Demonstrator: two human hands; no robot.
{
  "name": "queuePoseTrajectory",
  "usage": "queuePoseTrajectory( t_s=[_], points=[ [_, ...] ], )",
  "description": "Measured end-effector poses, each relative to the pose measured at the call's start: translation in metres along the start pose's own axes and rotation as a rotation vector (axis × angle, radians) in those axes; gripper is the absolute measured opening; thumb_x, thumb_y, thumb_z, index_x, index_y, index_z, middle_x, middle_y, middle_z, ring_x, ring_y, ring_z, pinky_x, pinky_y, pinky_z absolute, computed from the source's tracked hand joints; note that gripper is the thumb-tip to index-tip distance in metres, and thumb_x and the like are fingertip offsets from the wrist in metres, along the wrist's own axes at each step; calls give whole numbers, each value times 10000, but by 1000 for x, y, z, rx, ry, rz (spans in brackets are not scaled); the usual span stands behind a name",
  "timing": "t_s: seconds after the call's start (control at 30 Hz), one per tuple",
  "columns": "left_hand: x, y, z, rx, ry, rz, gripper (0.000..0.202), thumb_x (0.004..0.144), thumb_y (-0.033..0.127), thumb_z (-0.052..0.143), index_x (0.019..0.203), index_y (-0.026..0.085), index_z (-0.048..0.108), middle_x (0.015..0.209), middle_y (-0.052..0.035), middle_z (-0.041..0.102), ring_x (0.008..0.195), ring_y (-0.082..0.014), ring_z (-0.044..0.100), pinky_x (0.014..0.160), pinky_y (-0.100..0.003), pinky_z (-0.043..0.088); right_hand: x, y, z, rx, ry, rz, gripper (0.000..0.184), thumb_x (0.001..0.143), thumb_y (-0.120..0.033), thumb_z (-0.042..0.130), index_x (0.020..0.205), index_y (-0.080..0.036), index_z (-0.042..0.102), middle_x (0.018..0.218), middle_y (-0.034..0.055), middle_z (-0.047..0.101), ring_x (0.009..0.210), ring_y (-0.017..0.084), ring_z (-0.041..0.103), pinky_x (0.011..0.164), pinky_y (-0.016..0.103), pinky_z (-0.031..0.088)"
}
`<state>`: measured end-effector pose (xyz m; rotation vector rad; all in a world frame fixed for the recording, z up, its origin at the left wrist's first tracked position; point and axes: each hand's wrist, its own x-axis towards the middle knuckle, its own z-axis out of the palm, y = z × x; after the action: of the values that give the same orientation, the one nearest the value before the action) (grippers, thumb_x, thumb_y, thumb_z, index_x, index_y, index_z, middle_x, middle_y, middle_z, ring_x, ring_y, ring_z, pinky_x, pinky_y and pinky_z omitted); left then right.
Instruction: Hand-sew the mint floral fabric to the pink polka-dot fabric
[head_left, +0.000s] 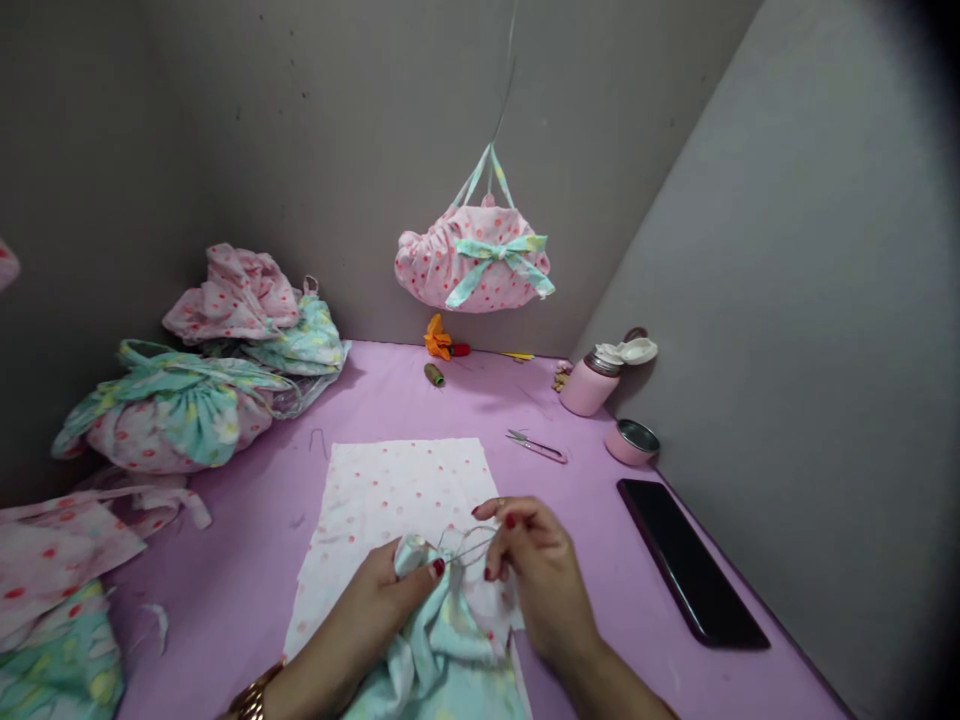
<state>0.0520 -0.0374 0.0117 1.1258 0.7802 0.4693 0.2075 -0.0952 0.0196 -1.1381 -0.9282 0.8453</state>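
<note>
My left hand (382,600) pinches a bunched piece of mint-green fabric (442,650) near the table's front edge. My right hand (536,570) is closed in a pinch on a thin thread (465,548) that loops between the two hands. Both hands rest over a flat white cloth with pink dots (397,500) lying on the purple table (247,580).
A pink dotted bag with a green bow (472,262) hangs at the back wall. Several finished fabric bags (195,390) are piled at the left. Thread snips (536,446), a thread spool (433,375), a pink flask (596,378), its cup (632,442) and a black phone (690,575) lie to the right.
</note>
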Motion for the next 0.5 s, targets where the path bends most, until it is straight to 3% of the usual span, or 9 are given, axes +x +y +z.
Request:
queuePoseTrajectory(
  t_s=[0.1, 0.17, 0.33, 0.4, 0.5],
  points=[
    [1, -3, -3, -7, 5, -30, 280, 733, 416, 614, 676, 164, 506, 560, 65, 426, 501, -90, 374, 494, -197, 300, 16, -9, -26, 329, 239, 153, 236, 790, -348, 627, 830, -229, 427, 561, -87, 445, 357, 36, 335, 348, 128, 238],
    [0, -3, -4, 14, 29, -26, 263, 742, 401, 601, 678, 160, 519, 564, 60, 427, 500, -90, 376, 489, -196, 295, 26, -17, -49, 427, 362, 103, 305, 720, -304, 697, 808, -219, 418, 535, -110, 388, 360, 23, 306, 349, 110, 239],
    [0, -2, -3, 47, 58, -30, 250, 743, 391, 585, 658, 167, 515, 565, 50, 437, 507, -99, 386, 498, -203, 308, 33, -30, -97, 373, 759, -281, 202, 742, -193, 626, 765, -200, 426, 595, -82, 461, 474, 46, 449, 455, 136, 393],
    [1, -1, -4, 75, 65, -15, 249, 745, 398, 581, 666, 167, 529, 567, 47, 448, 511, -104, 395, 505, -208, 316, 32, -34, -106, 297, 896, -469, 156, 741, -130, 570, 796, -210, 448, 616, -67, 498, 546, 81, 519, 564, 219, 471],
    [3, -2, -6, 140, 81, 19, 242, 755, 389, 562, 670, 163, 550, 579, 37, 471, 531, -116, 415, 522, -218, 326, 29, -41, -111, 175, 1028, -684, 225, 692, -49, 506, 796, -244, 460, 617, -57, 517, 643, 142, 583, 708, 363, 493]
  ],
)
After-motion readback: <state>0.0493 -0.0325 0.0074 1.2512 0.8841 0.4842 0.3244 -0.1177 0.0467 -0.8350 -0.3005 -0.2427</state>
